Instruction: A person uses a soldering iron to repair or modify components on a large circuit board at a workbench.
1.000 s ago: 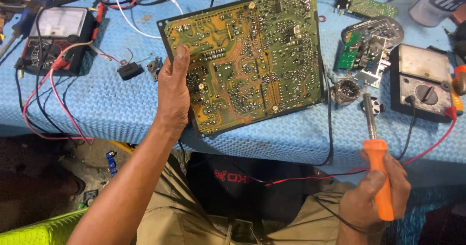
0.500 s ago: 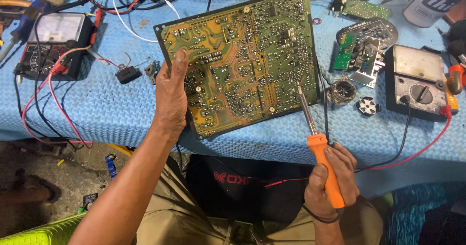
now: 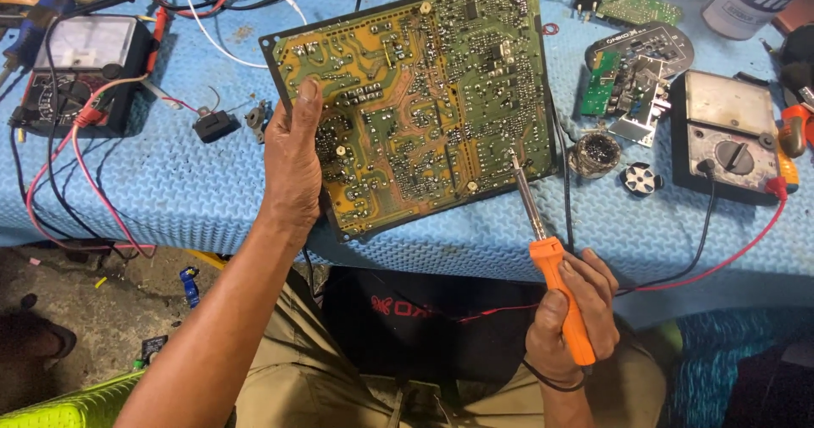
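Orange-handled soldering iron (image 3: 547, 263) gripped in right hand (image 3: 572, 318), left hand (image 3: 292, 161) clasping flat green circuit board (image 3: 415, 97).

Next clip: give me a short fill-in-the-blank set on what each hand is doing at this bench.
1. The left hand grips the edge of a large ____ board lying solder side up.
2. The right hand holds a soldering iron by its ____ handle.
3. The iron's tip points at the board's ____ edge.
4. The bench is covered by a ____ mat.

Missing words: circuit; orange; right; blue
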